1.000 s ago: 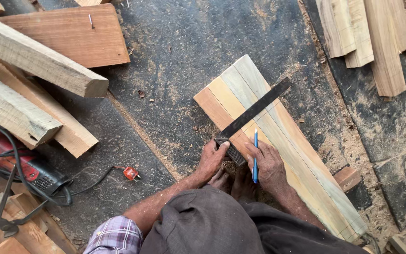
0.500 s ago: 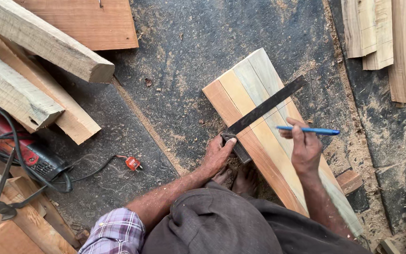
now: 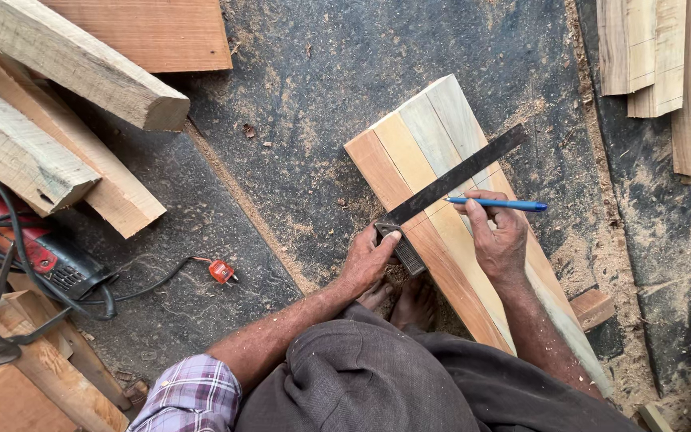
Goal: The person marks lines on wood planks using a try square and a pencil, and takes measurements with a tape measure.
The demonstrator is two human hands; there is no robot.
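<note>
A panel of glued wooden boards [image 3: 429, 136] lies slanted on the dark floor. Across it rests a black try square [image 3: 461, 174], its stock at the panel's left edge. My left hand [image 3: 367, 261] presses that stock against the edge. My right hand [image 3: 496, 238] rests on the panel just below the blade and holds a blue pencil [image 3: 499, 205] lying almost level, its tip next to the blade. My bare feet [image 3: 401, 298] show under the panel's near end.
Rough timber beams [image 3: 65, 72] lie stacked at the left, over a flat brown board [image 3: 165, 32]. A red power tool [image 3: 29, 244] with black cable and a red plug [image 3: 221, 271] sits lower left. Light planks [image 3: 669, 56] lie top right. Sawdust covers the floor.
My right hand swung the pencil from pointing along the panel to lying level, then drew it left against the blade. The left hand stayed on the square's stock.
</note>
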